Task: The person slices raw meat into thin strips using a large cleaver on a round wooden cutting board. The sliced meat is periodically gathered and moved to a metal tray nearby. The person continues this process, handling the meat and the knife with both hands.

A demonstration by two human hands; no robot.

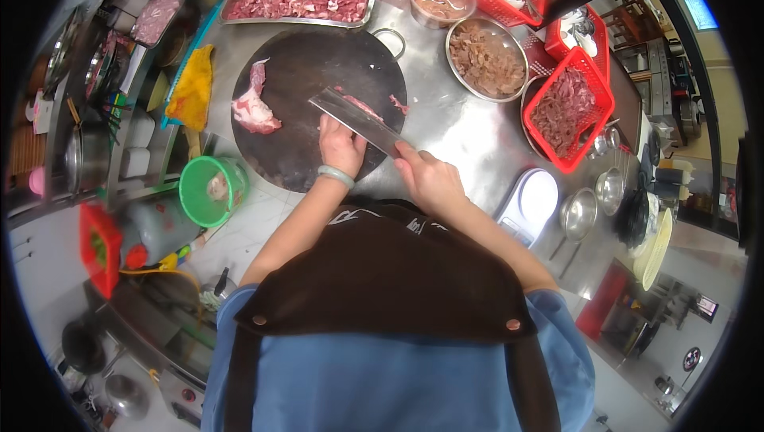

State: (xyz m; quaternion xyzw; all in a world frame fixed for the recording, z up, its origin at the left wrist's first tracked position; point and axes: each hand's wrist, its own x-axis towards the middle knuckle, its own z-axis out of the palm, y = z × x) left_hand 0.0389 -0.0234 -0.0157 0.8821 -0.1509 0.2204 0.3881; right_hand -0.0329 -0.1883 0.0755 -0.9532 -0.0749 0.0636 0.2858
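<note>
My right hand (pixel 428 178) is closed around the handle of a cleaver (pixel 358 121), whose broad blade slants up and left over a round dark chopping board (pixel 298 73). Under and beside the near side of the blade is my left hand (pixel 340 144), with a pale bangle at the wrist; the blade hides its fingertips, and whether it holds meat cannot be seen. Just beyond the blade lies a thin strip of red meat (pixel 364 108). A small meat scrap (pixel 399 105) is near the board's right edge. On the board's left rests a larger piece of raw meat with white fat (pixel 256 110).
Beyond the board stands a metal tray of cut meat (pixel 371 5). To the right are a steel bowl of sliced food (pixel 486 62), a red basket of meat (pixel 606 97) and a white kitchen scale (pixel 528 205). A green bucket (pixel 200 193) stands at lower left, below a yellow cloth (pixel 192 88).
</note>
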